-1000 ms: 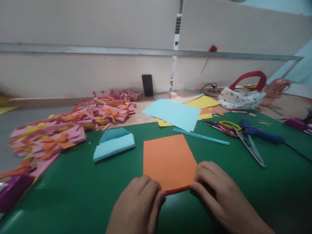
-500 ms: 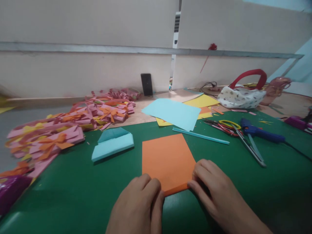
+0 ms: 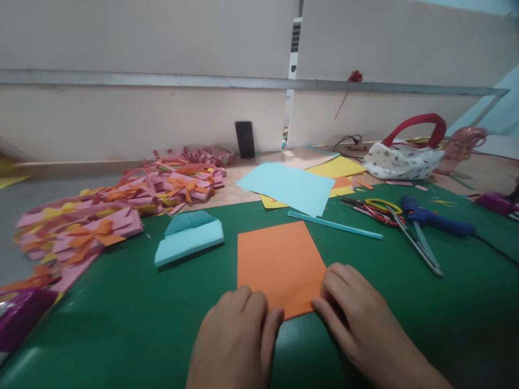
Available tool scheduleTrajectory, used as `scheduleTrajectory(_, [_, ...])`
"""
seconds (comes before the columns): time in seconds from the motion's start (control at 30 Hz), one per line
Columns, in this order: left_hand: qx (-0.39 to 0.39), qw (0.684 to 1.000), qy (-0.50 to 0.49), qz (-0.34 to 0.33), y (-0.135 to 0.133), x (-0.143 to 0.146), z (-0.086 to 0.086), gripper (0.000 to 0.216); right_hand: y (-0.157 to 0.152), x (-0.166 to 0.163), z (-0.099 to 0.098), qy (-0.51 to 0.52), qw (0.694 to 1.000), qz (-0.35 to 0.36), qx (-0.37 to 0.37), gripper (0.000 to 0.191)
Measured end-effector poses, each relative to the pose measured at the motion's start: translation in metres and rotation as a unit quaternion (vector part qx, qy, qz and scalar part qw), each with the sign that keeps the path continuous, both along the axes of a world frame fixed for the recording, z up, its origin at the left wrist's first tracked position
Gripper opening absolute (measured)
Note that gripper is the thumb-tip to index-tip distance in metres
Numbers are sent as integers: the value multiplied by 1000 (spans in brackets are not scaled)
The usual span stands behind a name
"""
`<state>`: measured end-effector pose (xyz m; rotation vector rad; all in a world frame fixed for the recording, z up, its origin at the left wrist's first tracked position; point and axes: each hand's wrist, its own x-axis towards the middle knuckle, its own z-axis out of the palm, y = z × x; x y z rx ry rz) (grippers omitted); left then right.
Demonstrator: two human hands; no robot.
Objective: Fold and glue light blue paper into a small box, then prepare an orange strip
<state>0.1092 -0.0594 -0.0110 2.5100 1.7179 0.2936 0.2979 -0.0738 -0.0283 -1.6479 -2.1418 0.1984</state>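
An orange sheet of paper [image 3: 278, 262] lies on the green mat [image 3: 133, 313] straight in front of me. My left hand [image 3: 237, 337] rests at its near left corner, fingers bent and close together, pressing on the near edge. At the near right corner, my right hand [image 3: 360, 319] has curled fingertips pinching the paper's edge. A folded light blue paper piece [image 3: 188, 237] sits just left of the orange sheet.
A pile of pink, orange and yellow paper pieces [image 3: 113, 210] spreads at the left. Behind lie a light blue sheet [image 3: 290, 186] on yellow sheets and a blue strip [image 3: 334, 226]. Scissors [image 3: 389, 213], a blue glue gun [image 3: 433, 219] and a red-handled bag [image 3: 401, 159] are at the right.
My left hand has slid a little to the right along the paper's near edge. The right hand and the orange sheet have barely moved.
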Motion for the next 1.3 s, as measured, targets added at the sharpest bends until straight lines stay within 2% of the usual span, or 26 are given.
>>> scheduleTrajectory(0.4, [-55, 998, 10, 25, 5, 3, 3, 27, -3, -3, -2, -14, 1000, -8, 14, 17])
scheduleTrajectory(0.63, [-91, 994, 23, 52, 6, 4, 13, 19, -7, 17, -1, 22, 999, -37, -3, 14])
scheduleTrajectory(0.73, [-98, 994, 17, 52, 8, 4, 13, 19, -7, 15, 2, 8, 998, -12, 59, 16])
scheduleTrajectory(0.83, [-101, 994, 9, 49, 8, 3, 10, 19, -6, -1, 6, -18, 987, 63, 145, 24])
scheduleTrajectory(0.9, [-106, 993, 10, 54, 7, 3, 9, 20, -6, -9, 8, -28, 978, 114, 172, 27])
scheduleTrajectory(0.97, [-107, 992, 12, 61, 6, 3, 10, 20, -6, -8, 8, -36, 976, 137, 167, 26])
scheduleTrajectory(1.13, [-108, 992, 8, 63, 5, 5, 14, 22, -11, 26, 6, -22, 986, 71, 148, 23])
scheduleTrajectory(1.23, [-108, 992, 2, 58, 7, 5, 13, 23, -12, 35, 7, 23, 995, 57, 76, 28])
scheduleTrajectory(1.3, [-102, 993, 0, 57, 7, 5, 11, 23, -12, 33, 8, 36, 998, 37, 30, 22])
